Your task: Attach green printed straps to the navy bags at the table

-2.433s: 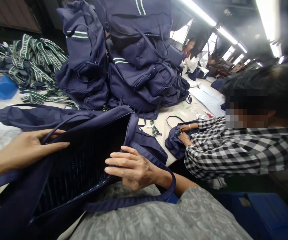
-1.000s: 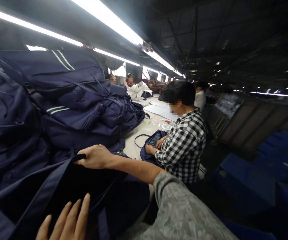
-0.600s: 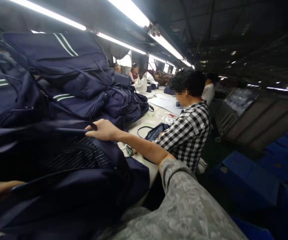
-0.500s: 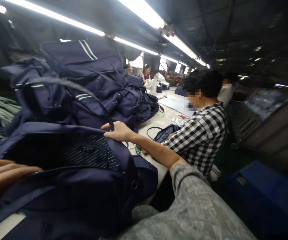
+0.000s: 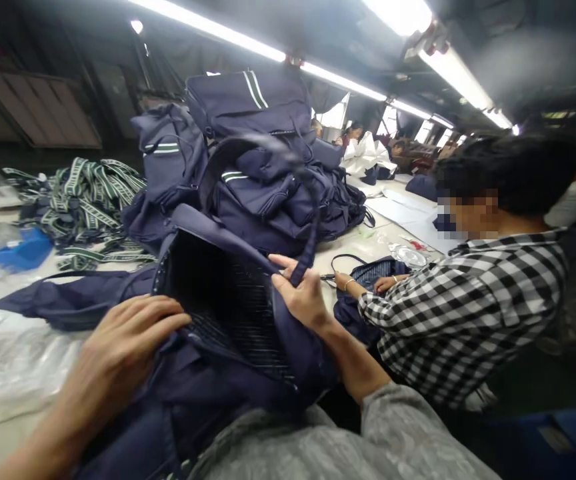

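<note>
A navy duffel bag (image 5: 208, 373) stands open in front of my body, its dark lining with thin pale stripes showing inside. My left hand (image 5: 135, 333) lies over the near left edge of the opening, fingers bent together on the fabric and thumb hidden. At the right end of the opening, my right hand (image 5: 301, 293) pinches the rim, with a navy strap (image 5: 313, 230) looping up by its fingers. Behind the opening rises a pile of navy bags (image 5: 263, 180) with white and green stripes.
Patterned green-and-white straps (image 5: 85, 200) lie heaped at the left, near a blue tray (image 5: 23, 250) and clear plastic bags (image 5: 13, 353). Close on my right, a co-worker in a checked shirt (image 5: 448, 300) handles another navy bag (image 5: 353, 310). White sheets (image 5: 408, 213) lie farther along the table.
The view has swung left, bringing the strap heap into sight. The bag has turned and come nearer my body. My left hand has moved in along its rim; my right keeps hold.
</note>
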`<state>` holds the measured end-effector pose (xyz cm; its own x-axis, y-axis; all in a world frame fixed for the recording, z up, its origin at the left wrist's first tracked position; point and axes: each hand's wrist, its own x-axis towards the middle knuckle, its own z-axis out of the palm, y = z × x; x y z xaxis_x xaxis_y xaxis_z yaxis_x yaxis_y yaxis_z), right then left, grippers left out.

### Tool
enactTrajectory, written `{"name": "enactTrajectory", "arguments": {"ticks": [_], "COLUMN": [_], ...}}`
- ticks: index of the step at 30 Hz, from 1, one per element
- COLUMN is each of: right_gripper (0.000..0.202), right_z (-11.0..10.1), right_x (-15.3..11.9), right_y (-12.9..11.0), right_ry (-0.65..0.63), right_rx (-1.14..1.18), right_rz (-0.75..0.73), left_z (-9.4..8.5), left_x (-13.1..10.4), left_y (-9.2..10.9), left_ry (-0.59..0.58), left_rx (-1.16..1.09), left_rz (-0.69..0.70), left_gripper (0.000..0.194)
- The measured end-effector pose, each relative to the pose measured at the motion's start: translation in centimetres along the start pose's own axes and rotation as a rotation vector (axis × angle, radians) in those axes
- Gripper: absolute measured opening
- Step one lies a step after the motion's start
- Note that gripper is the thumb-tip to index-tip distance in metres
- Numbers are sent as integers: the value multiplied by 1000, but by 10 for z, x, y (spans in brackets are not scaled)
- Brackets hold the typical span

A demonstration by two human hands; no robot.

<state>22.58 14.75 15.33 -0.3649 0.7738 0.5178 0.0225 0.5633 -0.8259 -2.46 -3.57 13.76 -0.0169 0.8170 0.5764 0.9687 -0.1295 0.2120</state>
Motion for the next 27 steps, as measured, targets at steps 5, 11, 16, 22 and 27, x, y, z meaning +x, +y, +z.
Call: {"name": "enactTrajectory", "arguments": {"ticks": [5, 11, 16, 22, 27], "right_gripper": [38, 47, 55, 52, 55], "right_z": [30, -3, -22, -15, 10], "right_x": [-14, 1, -5, -27, -36], "right_y": [57, 97, 128, 126, 95], "right_ry": [-26, 128, 159, 86, -3], "right_rx": [-84, -27, 22, 69, 68], "right_rz": [149, 364, 446, 373, 309], "left_z": [53, 89, 124, 153, 166], "left_x": [24, 19, 2, 16, 40], "left_y": [-10, 3, 11, 25, 23], "left_ry": [115, 258, -191, -101, 5], "left_rx": [-15, -330, -885, -666, -507], "left_rz": [-111, -684, -952, -886, -855], "left_gripper": [28, 53, 55, 65, 83]}}
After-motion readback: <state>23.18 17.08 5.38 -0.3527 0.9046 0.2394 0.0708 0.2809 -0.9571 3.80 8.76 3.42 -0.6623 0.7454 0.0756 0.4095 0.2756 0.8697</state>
